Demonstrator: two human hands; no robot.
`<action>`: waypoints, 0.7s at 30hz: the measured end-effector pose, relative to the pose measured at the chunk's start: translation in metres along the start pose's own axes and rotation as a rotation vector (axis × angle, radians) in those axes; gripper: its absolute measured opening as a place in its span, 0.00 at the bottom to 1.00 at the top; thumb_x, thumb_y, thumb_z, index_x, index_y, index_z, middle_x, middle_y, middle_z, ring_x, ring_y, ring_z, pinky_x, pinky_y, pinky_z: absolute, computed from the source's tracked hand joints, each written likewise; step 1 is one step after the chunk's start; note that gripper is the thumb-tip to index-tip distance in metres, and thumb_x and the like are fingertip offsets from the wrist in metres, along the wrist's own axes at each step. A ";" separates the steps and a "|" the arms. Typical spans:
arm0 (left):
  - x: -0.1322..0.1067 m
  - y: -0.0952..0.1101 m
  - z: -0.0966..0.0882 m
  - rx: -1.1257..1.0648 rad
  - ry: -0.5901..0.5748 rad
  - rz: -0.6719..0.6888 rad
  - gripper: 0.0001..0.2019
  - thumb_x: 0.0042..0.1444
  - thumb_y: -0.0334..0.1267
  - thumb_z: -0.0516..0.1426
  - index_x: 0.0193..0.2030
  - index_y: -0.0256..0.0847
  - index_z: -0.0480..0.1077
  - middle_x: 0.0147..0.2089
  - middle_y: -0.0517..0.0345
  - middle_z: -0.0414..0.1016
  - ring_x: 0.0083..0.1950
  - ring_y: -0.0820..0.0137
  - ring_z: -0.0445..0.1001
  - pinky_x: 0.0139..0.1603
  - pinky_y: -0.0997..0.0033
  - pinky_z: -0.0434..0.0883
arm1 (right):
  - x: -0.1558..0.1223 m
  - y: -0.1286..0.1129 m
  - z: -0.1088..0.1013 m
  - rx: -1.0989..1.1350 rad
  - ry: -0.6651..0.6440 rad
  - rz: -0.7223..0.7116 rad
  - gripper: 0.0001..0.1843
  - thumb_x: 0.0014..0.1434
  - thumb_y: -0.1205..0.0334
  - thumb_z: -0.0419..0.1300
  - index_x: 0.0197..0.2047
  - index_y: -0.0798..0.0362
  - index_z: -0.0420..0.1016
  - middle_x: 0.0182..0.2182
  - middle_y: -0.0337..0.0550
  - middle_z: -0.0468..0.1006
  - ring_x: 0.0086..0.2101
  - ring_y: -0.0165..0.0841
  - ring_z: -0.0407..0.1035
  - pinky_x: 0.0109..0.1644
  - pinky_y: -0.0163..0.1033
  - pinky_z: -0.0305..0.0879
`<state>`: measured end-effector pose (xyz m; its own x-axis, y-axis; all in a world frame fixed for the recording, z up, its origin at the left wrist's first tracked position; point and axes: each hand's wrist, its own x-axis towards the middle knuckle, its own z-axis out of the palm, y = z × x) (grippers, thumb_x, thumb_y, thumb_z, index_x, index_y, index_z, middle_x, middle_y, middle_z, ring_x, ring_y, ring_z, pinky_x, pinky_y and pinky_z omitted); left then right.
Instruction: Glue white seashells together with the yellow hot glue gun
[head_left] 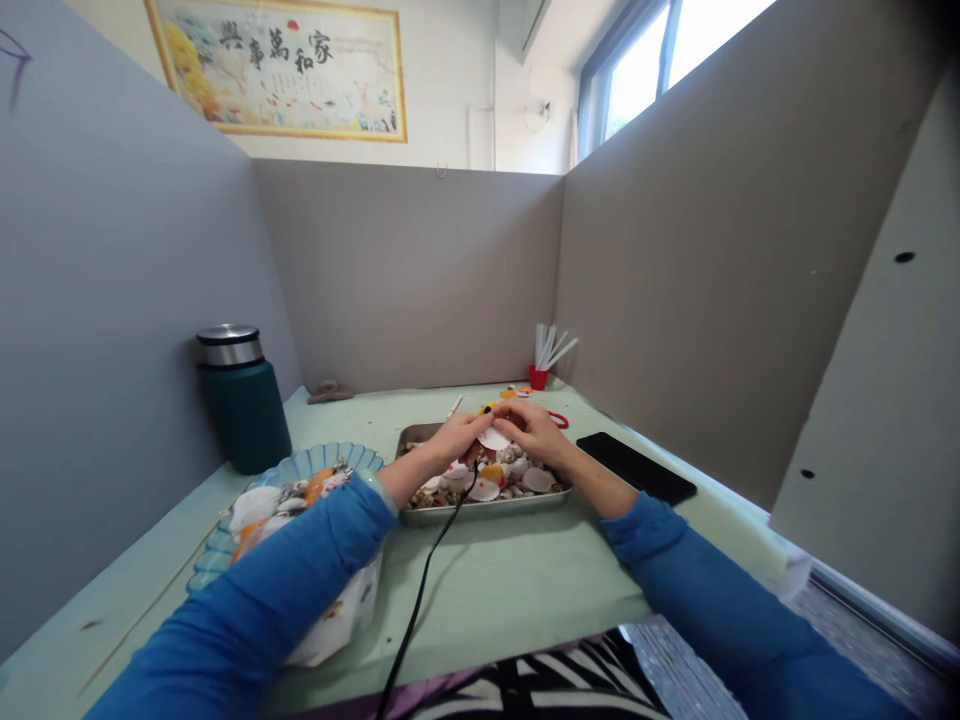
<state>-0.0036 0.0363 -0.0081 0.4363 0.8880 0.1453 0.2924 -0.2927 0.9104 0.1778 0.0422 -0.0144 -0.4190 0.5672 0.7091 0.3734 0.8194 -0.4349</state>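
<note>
Over a metal tray (487, 508) filled with seashells, both of my hands meet. My left hand (451, 437) and my right hand (534, 428) pinch one white scallop shell (493, 438) between their fingertips, just above the shells in the tray. Both arms wear blue sleeves. A black cable (420, 600) runs from under my left hand down toward me; what it leads to is hidden by the hands.
A blue scalloped plate (315, 465) with shells sits at the left, partly under my left sleeve. A dark green flask (241, 400) stands by the left wall. A black phone (636, 467) lies right of the tray. A red cup (538, 377) with white sticks stands at the back.
</note>
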 end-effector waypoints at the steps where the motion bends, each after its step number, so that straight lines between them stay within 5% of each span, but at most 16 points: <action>1: 0.001 -0.002 0.000 0.006 -0.001 0.005 0.28 0.53 0.62 0.50 0.25 0.34 0.67 0.14 0.60 0.64 0.13 0.79 0.56 0.15 0.77 0.49 | 0.000 0.000 0.000 -0.007 0.004 -0.005 0.13 0.61 0.54 0.55 0.39 0.54 0.73 0.33 0.44 0.73 0.30 0.32 0.65 0.34 0.36 0.61; 21: -0.005 0.006 0.002 0.011 -0.043 0.030 0.18 0.57 0.51 0.49 0.25 0.39 0.60 0.10 0.64 0.59 0.13 0.78 0.55 0.17 0.77 0.50 | -0.003 -0.004 -0.001 -0.247 0.061 -0.177 0.10 0.63 0.61 0.53 0.43 0.52 0.73 0.38 0.48 0.73 0.36 0.35 0.67 0.42 0.39 0.62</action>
<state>-0.0018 0.0296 -0.0039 0.4810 0.8627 0.1560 0.2873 -0.3233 0.9016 0.1782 0.0373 -0.0141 -0.4482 0.4050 0.7969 0.4919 0.8561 -0.1585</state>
